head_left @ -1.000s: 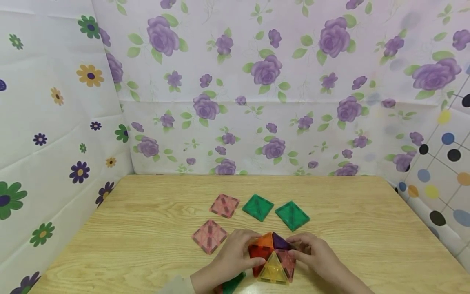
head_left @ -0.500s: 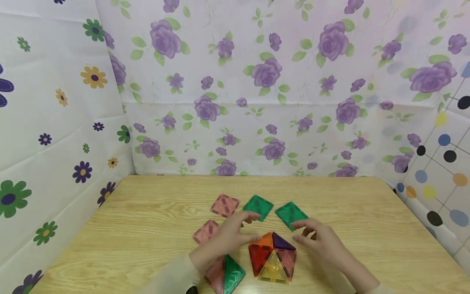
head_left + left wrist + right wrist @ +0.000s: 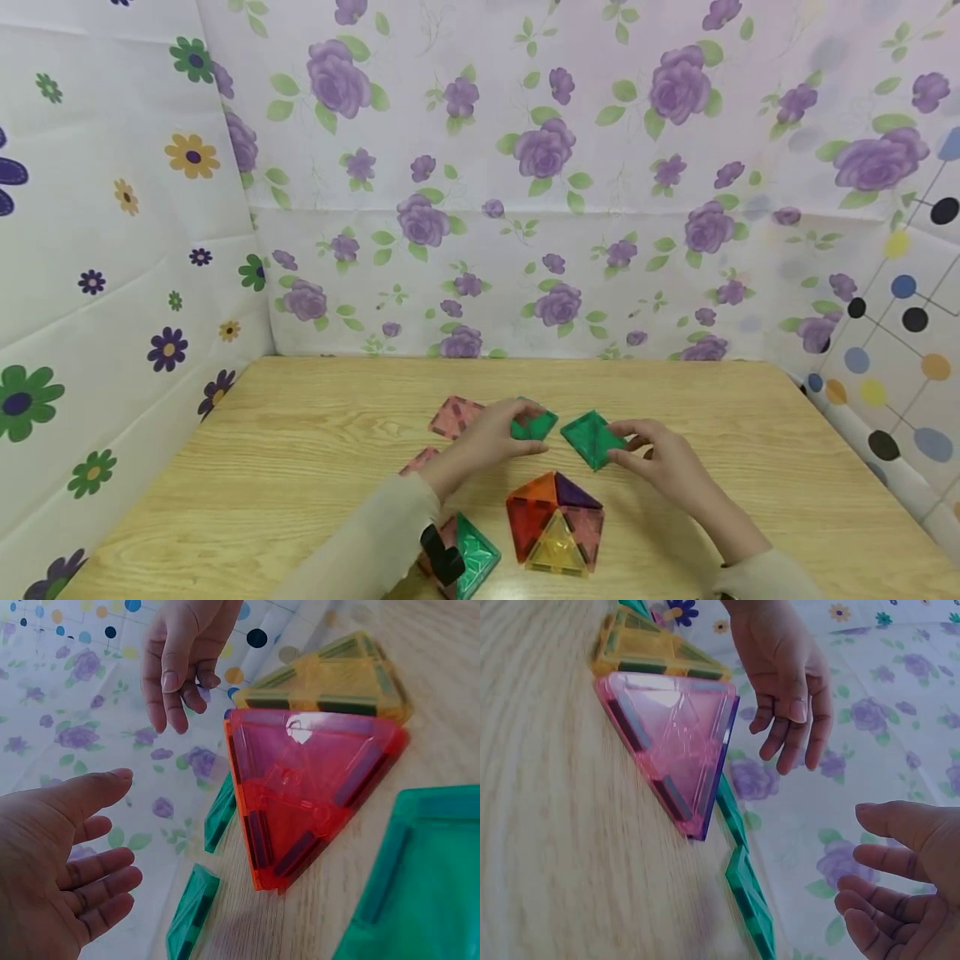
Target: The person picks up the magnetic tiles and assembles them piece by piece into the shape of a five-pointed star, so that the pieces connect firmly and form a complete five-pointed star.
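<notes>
My left hand (image 3: 495,437) reaches over the left green magnetic tile (image 3: 538,425), partly covering it, thumb and fingers apart. At the corner of the right green tile (image 3: 591,440) are the fingertips of my right hand (image 3: 663,458). Both wrist views show loosely bent fingers with nothing between them, on the left hand (image 3: 67,862) and the right hand (image 3: 900,885). Nearer to me stands a low pointed dome of triangular magnetic tiles in orange, purple, red, yellow and pink (image 3: 557,546). Neither hand touches it.
Behind the left hand lies a pink tile (image 3: 452,417); another pink tile (image 3: 418,460) is partly hidden by that arm. A green triangular piece (image 3: 477,554) joined to a pinkish one lies at the front, beside the left sleeve (image 3: 367,533). Flowered cloth (image 3: 480,275) hangs behind the wooden table (image 3: 315,417).
Both hands have let go of the tile dome and moved away from me, up to the two green tiles. The dome stays standing in its place.
</notes>
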### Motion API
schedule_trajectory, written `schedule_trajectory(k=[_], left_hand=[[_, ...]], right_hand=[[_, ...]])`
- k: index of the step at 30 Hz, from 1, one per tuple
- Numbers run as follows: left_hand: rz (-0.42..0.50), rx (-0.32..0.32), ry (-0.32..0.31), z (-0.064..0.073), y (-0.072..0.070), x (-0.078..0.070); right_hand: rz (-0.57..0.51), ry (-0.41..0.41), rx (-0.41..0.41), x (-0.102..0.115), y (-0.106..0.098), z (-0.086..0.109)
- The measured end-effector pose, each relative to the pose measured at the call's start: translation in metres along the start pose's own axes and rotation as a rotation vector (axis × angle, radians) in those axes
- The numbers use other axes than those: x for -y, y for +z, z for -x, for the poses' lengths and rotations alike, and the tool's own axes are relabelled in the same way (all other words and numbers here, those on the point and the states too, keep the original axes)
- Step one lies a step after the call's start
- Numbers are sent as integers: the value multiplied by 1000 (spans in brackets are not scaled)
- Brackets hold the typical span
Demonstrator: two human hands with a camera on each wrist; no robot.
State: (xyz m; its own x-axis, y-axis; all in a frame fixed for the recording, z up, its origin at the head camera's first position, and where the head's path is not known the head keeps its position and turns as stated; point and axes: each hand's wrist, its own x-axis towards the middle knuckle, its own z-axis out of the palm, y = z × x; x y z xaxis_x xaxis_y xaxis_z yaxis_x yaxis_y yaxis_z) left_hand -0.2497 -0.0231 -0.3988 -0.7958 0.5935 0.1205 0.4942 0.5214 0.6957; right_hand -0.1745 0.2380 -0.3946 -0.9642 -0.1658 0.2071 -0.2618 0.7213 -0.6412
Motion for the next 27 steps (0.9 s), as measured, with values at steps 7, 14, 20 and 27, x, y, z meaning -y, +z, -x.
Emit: schedule_trajectory(k=[7, 14, 20, 27], left_hand=[[-87, 32, -22, -23, 9, 3], [-288, 88, 40, -42, 27, 2], [-479, 111, 39, -55, 43, -1], [-556, 102, 27, -61, 52, -2]], right_hand=[[18, 40, 4, -15, -1, -8], [16, 116, 34, -28, 5, -15], [42, 152, 38, -42, 12, -22], [33, 162, 76, -49, 18, -28]])
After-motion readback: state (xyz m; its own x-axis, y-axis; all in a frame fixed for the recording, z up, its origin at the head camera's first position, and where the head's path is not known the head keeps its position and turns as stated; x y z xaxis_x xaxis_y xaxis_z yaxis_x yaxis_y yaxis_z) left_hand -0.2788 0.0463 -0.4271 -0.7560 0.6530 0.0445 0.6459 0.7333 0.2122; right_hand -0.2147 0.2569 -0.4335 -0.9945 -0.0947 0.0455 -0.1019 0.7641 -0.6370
